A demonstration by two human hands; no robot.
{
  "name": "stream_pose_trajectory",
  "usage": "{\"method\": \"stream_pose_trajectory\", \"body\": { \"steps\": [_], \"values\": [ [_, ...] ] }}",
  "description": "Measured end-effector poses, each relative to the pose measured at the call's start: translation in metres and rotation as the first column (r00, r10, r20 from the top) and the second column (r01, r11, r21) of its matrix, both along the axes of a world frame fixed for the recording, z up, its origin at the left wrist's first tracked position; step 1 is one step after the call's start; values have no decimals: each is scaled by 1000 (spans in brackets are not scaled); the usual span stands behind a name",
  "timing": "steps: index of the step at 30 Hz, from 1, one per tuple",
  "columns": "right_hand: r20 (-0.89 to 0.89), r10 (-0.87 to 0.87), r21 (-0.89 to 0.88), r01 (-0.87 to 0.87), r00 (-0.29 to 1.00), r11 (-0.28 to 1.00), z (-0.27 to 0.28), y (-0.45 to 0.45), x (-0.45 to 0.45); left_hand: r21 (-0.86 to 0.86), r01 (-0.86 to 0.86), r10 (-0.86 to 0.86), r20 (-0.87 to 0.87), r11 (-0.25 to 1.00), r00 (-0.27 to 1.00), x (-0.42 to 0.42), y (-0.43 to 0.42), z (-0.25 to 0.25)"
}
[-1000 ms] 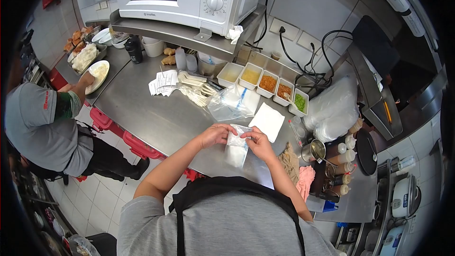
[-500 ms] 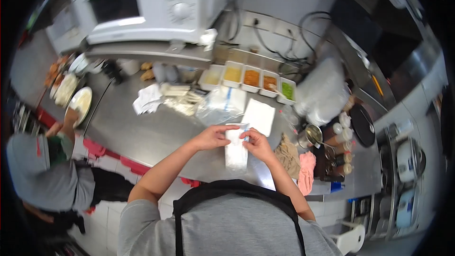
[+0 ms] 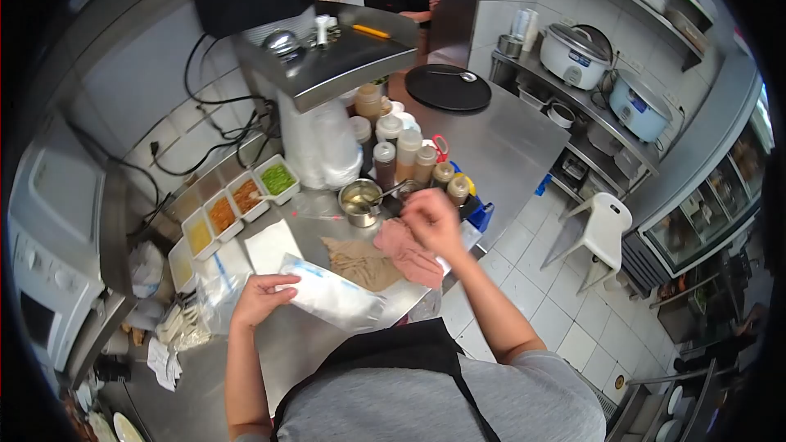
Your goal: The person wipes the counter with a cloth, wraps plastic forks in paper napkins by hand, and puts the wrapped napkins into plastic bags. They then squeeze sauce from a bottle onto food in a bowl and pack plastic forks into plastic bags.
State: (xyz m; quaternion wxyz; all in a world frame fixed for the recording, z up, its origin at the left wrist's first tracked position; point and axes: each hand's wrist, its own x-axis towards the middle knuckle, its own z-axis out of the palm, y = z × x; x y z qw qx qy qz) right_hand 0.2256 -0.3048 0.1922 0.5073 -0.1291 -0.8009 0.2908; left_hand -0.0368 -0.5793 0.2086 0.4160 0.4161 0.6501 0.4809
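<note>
My left hand [image 3: 264, 299] pinches the upper left edge of a clear plastic bag [image 3: 332, 299], which hangs over the counter's front part. My right hand [image 3: 431, 219] is raised above the pink cloth [image 3: 409, 252], off the bag; its fingers are blurred and curled, and what they hold, if anything, cannot be made out. A brown cloth [image 3: 360, 262] lies beside the pink one. Just behind them stands a metal pot [image 3: 360, 201] with a ladle. White paper [image 3: 273, 247] lies behind my left hand.
Sauce bottles [image 3: 408, 151] stand behind the pot. Food tubs [image 3: 221, 214] line the back wall, with plastic bags [image 3: 225, 282] in front. A black round tray [image 3: 448, 87] lies farther back. A white stool [image 3: 602, 233] stands on the floor at the right.
The view has swung to the right. My right hand has let go of the bag and moved right, over the pink cloth. My left hand keeps hold of the bag, now slanted.
</note>
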Motion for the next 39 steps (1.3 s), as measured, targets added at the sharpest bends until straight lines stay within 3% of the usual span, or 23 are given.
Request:
{"method": "stream_pose_trajectory", "body": {
  "steps": [1, 2, 3, 5, 7, 10, 13, 14, 17, 21, 24, 27, 28, 31, 32, 34, 36, 38, 39],
  "values": [
    [-96, -125, -302, 91, 987, 949, -14, 28, 26, 9, -72, 71, 53, 997, 996, -2, 3, -7],
    [-105, -347, -311, 301, 932, 902, -18, 52, 55, 67, -136, 122, 192, 988, 974, -6, 6, -20],
    [93, -512, -169, 520, 854, 837, -53, 94, 89, 100, -192, 160, 267, 976, 950, -5, 8, -23],
    [451, -491, -332, 651, 746, 683, -123, 151, 138, 158, -314, 225, 417, 936, 881, -4, 15, -28],
    [422, -172, -780, 453, 890, 432, -121, 149, 150, 201, -357, 232, 465, 912, 854, -10, 21, -36],
    [284, -57, -852, 279, 957, 443, -106, 141, 139, 244, -419, 246, 521, 874, 817, -6, 33, -34],
    [491, 94, -728, 348, 866, 591, -118, 171, 142, 268, -435, 229, 560, 860, 796, 0, 45, -32],
    [513, 18, -702, 407, 858, 585, -123, 173, 142, 269, -437, 228, 563, 858, 794, 1, 49, -33],
    [389, 157, -808, 254, 908, 531, -113, 182, 144, 252, -428, 225, 568, 868, 791, 4, 63, -35],
    [7, 184, -922, -65, 983, 382, -104, 175, 161, 248, -427, 229, 563, 870, 794, 7, 74, -30],
    [32, 187, -953, -26, 982, 301, -127, 169, 174, 218, -418, 234, 568, 882, 789, 4, 71, -31],
    [23, 229, -956, -46, 973, 291, -131, 172, 174, 224, -405, 214, 578, 886, 788, 2, 68, -30],
    [57, 213, -935, -22, 975, 353, -126, 171, 172, 230, -415, 227, 563, 880, 794, 6, 68, -25],
    [330, 271, -725, 59, 904, 687, -124, 183, 176, 221, -412, 258, 503, 884, 825, 6, 67, -21],
    [477, 209, -552, 105, 854, 827, -133, 191, 181, 235, -404, 244, 505, 884, 828, 9, 66, -18],
    [659, 93, -259, 109, 747, 960, -133, 193, 194, 239, -395, 235, 501, 887, 833, 15, 64, -8],
    [589, 112, -256, 53, 801, 965, -141, 195, 208, 215, -404, 275, 456, 889, 847, 18, 58, 1],
    [332, 51, -600, 169, 942, 782, -113, 169, 201, 227, -446, 360, 337, 866, 870, 22, 53, 6],
    [168, 43, -692, 87, 985, 717, -96, 157, 193, 255, -466, 407, 254, 847, 878, 25, 53, 8]
  ]
}}
